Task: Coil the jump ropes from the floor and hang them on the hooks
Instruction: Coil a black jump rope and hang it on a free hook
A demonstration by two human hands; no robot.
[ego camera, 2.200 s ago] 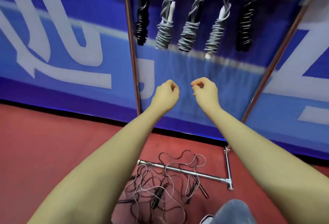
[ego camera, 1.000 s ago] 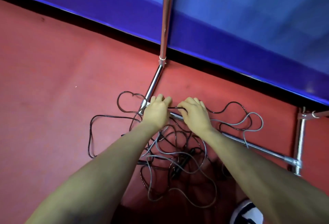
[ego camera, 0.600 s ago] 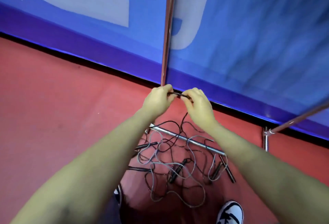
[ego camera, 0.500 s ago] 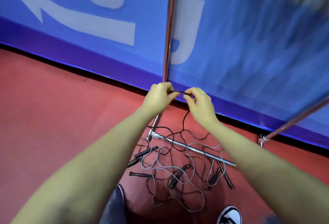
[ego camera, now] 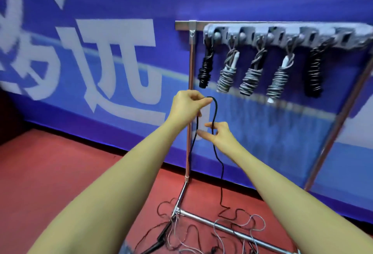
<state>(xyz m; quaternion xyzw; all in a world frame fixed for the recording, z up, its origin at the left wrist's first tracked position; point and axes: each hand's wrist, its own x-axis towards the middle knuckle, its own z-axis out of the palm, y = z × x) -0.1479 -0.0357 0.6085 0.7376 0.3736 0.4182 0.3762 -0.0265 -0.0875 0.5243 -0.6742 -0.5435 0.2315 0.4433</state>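
A black rope [ego camera: 215, 112] was held up in front of the rack [ego camera: 286, 36], bent over at the top. The bend was pinched by the left hand [ego camera: 186, 105], fingers curled shut on it. Lower down, one strand was pinched between thumb and fingers of the right hand [ego camera: 217, 133]. Both strands hung down to the tangled ropes [ego camera: 218, 235] on the red floor [ego camera: 60, 173] at the rack's base. Five coiled ropes [ego camera: 249, 78] were hung on the hooks.
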